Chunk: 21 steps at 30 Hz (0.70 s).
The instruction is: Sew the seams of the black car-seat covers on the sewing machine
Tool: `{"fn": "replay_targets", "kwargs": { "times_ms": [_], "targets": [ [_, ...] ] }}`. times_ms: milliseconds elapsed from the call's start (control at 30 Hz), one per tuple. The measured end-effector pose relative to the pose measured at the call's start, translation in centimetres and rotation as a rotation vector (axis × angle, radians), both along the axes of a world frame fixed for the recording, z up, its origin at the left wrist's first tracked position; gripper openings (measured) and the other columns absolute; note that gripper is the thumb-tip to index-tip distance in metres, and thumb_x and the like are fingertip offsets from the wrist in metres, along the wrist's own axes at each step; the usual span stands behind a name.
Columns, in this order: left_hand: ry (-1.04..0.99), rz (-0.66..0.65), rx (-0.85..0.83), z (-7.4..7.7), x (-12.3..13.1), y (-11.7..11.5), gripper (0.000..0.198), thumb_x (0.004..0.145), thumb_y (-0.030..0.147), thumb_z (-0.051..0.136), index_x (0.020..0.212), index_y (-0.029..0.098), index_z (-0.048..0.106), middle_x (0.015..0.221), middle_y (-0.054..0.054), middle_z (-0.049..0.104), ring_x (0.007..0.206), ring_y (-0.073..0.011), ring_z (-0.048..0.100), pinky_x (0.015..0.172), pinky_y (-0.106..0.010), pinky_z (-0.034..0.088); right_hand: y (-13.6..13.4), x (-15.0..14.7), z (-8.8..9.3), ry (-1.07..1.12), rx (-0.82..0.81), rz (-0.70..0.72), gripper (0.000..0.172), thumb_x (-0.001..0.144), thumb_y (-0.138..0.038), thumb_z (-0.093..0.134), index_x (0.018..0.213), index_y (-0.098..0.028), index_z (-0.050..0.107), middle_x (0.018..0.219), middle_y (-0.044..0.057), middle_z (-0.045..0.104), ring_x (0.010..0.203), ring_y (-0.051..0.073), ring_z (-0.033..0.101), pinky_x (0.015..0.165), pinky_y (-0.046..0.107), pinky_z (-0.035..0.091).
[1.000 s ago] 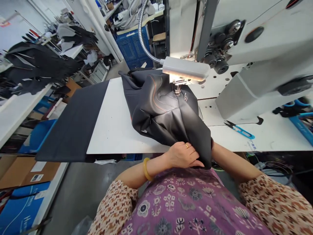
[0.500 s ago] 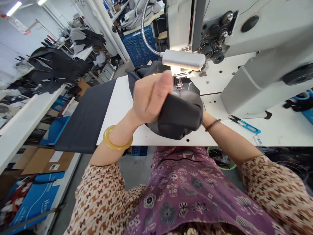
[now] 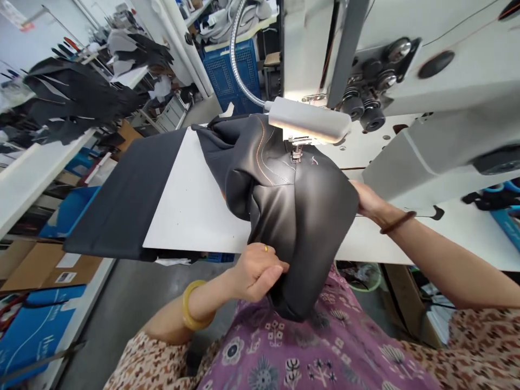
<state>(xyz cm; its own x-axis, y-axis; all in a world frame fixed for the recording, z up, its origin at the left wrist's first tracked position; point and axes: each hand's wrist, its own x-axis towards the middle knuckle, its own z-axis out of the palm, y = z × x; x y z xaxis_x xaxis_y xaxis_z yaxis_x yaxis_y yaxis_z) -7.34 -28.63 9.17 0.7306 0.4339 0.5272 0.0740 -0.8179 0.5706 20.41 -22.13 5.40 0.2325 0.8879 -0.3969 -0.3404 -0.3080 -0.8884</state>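
A black leather-like cover [image 3: 320, 216] with orange and pale stitched lines lies bunched on the white sewing table and hangs over its front edge. Its seam runs up to the presser foot [image 3: 296, 154] of the sewing machine. My left hand [image 3: 260, 271] grips the hanging near part, fingers curled round the left edge. At the cover's right edge, my right hand [image 3: 368, 203] holds the material, with its fingertips partly hidden behind it. A white lamp [image 3: 309, 119] lights the needle area.
The machine body [image 3: 442, 146] fills the right side. A dark fabric panel [image 3: 122, 200] lies along the table's left edge. Cardboard boxes [image 3: 49, 265] stand on a shelf at left, blue crates [image 3: 229, 76] behind. A green bin [image 3: 365, 279] sits under the table.
My left hand has come down from beside the needle toward me. The cover, earlier bunched up, now spreads over the table edge. My right hand shows at its right side; the blue snips are hidden.
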Motion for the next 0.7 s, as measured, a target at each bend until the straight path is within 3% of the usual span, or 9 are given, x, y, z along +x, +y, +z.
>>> {"fn": "replay_targets", "kwargs": {
  "times_ms": [67,167,233,300,400,433,500,600,700],
  "targets": [
    [0.027,-0.024,0.003,-1.3,0.4,-0.2,0.036,0.089,0.025,0.030,0.072,0.021,0.060,0.045,0.000,0.054,0.037,-0.0139,0.044,0.039,-0.034,0.038,0.7,0.8,0.6,0.074,-0.031,-0.026,0.027,0.085,-0.029,0.057,0.062,-0.015,0.062,0.053,0.000,0.056,0.048,0.009,0.047,0.045,0.023,0.034],
    [0.132,-0.063,0.042,-2.3,1.1,-0.3,0.036,0.085,0.031,0.034,0.076,0.022,0.068,0.046,0.000,0.057,0.036,-0.0152,0.043,0.036,-0.036,0.035,2.2,1.5,0.9,0.008,0.032,-0.230,0.043,0.085,-0.031,0.056,0.047,-0.021,0.039,0.042,-0.005,0.034,0.042,0.007,0.031,0.043,0.025,0.024],
    [0.138,-0.084,0.088,-2.4,1.3,-0.3,0.035,0.084,0.030,0.037,0.078,0.020,0.070,0.045,-0.001,0.056,0.036,-0.0155,0.043,0.036,-0.035,0.033,2.8,2.0,0.7,-0.258,0.137,-0.277,0.046,0.082,-0.027,0.059,0.046,-0.021,0.031,0.044,-0.006,0.025,0.043,0.007,0.023,0.045,0.027,0.019],
    [0.071,-0.088,0.114,-2.2,1.3,0.0,0.033,0.085,0.026,0.038,0.076,0.017,0.069,0.043,0.000,0.053,0.036,-0.0145,0.041,0.036,-0.034,0.029,2.8,2.6,0.6,-0.636,0.247,-0.246,0.040,0.082,-0.028,0.058,0.050,-0.020,0.036,0.048,-0.005,0.030,0.047,0.007,0.028,0.050,0.027,0.022],
    [-0.014,-0.096,0.075,-1.4,1.1,0.5,0.031,0.086,0.018,0.038,0.075,0.012,0.067,0.044,0.001,0.052,0.037,-0.0124,0.038,0.038,-0.032,0.026,1.8,3.2,1.5,-1.216,0.458,-0.063,0.010,0.084,-0.025,0.055,0.075,-0.022,0.058,0.072,0.001,0.061,0.069,0.013,0.054,0.066,0.028,0.036],
    [-0.022,-0.107,0.062,-1.1,1.1,0.6,0.031,0.086,0.018,0.038,0.075,0.011,0.066,0.044,0.002,0.051,0.038,-0.0121,0.038,0.039,-0.031,0.026,1.4,3.1,2.0,-1.388,0.578,0.084,0.013,0.084,-0.021,0.053,0.092,-0.024,0.062,0.093,0.005,0.067,0.087,0.018,0.060,0.074,0.031,0.039],
    [-0.024,-0.135,0.060,-0.5,1.1,0.6,0.033,0.087,0.018,0.037,0.070,0.013,0.064,0.043,0.002,0.047,0.037,-0.0122,0.035,0.040,-0.031,0.024,1.0,2.5,2.8,-1.635,0.873,0.484,0.041,0.081,-0.010,0.046,0.117,-0.025,0.059,0.127,0.010,0.060,0.120,0.027,0.051,0.086,0.039,0.041],
    [0.024,-0.180,0.085,1.1,1.4,0.8,0.038,0.088,0.021,0.035,0.059,0.016,0.060,0.042,0.002,0.041,0.038,-0.0128,0.033,0.040,-0.032,0.022,1.3,1.1,2.6,-1.732,1.133,0.819,0.044,0.074,-0.004,0.044,0.110,-0.021,0.063,0.122,0.009,0.064,0.121,0.028,0.053,0.086,0.041,0.044],
    [0.175,-0.193,0.107,3.5,2.2,2.8,0.038,0.090,0.024,0.038,0.061,0.016,0.062,0.050,0.000,0.049,0.045,-0.0129,0.042,0.046,-0.030,0.032,1.9,0.2,1.3,-1.722,1.145,0.739,0.026,0.074,-0.006,0.046,0.088,-0.018,0.065,0.102,0.007,0.071,0.101,0.023,0.064,0.079,0.034,0.049]
  ]
}}
